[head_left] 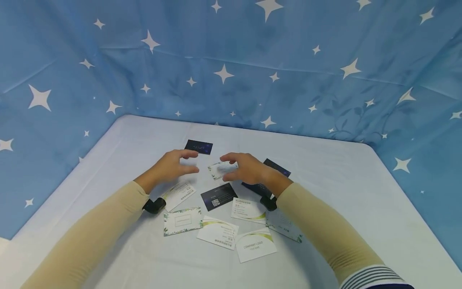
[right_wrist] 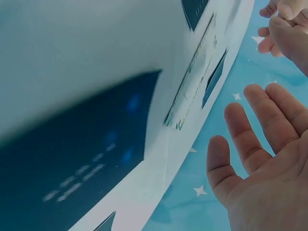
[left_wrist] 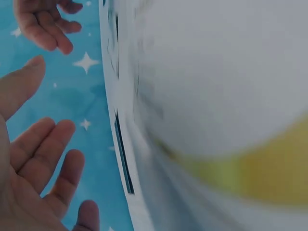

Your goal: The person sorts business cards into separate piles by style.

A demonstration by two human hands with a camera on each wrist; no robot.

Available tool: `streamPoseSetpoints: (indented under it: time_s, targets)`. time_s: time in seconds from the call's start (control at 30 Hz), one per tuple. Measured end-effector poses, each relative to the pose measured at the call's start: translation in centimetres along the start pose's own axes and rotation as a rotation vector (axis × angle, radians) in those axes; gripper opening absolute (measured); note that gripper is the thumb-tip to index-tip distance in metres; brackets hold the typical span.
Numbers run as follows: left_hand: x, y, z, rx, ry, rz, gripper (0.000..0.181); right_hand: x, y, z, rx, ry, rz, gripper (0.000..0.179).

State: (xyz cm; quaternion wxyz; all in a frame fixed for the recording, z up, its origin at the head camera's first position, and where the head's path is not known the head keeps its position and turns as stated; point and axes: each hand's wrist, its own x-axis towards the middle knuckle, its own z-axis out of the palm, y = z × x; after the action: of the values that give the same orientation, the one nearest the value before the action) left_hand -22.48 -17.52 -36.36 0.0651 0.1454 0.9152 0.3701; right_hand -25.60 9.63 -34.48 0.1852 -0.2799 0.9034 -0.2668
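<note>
My left hand (head_left: 169, 165) hovers over the back left of the spread of business cards, fingers extended and apart, holding nothing. A dark business card (head_left: 199, 147) lies just beyond its fingertips. Facing it, my right hand (head_left: 245, 167) hangs over a leaf-bordered white card (head_left: 217, 170), partly covering it in the head view; its fingers are relaxed and bare. Between and nearer than the hands lies a dark card with a QR code (head_left: 218, 196). In the right wrist view a dark card (right_wrist: 96, 154) fills the lower left, below the right palm (right_wrist: 269, 178).
Closer to me lie several more cards, among them a leaf-bordered one (head_left: 183, 221), a white one with green curves (head_left: 218, 232) and a COMPANY LOGO card (head_left: 255, 245). A white cloth covers the table (head_left: 335, 192). Behind hangs a blue starred curtain (head_left: 231, 60).
</note>
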Motion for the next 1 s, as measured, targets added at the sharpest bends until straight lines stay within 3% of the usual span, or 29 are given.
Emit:
streamPoseSetpoints:
  time_s: [0.33,0.57,1.0]
  targets:
    - [-3.3,2.7,3.2,0.115,-0.091,0.003,0.058,-2.6,0.2,1.7,-0.146,-0.067,-0.065,0.065]
    - [-3.8,3.4,4.2,0.213,-0.116,0.044,0.051,-2.9,0.6,2.7,-0.214,-0.113,-0.055,0.068]
    - [-3.8,3.5,4.2,0.219,-0.142,0.025,0.053,-3.1,0.5,2.9,-0.353,-0.025,-0.158,0.048]
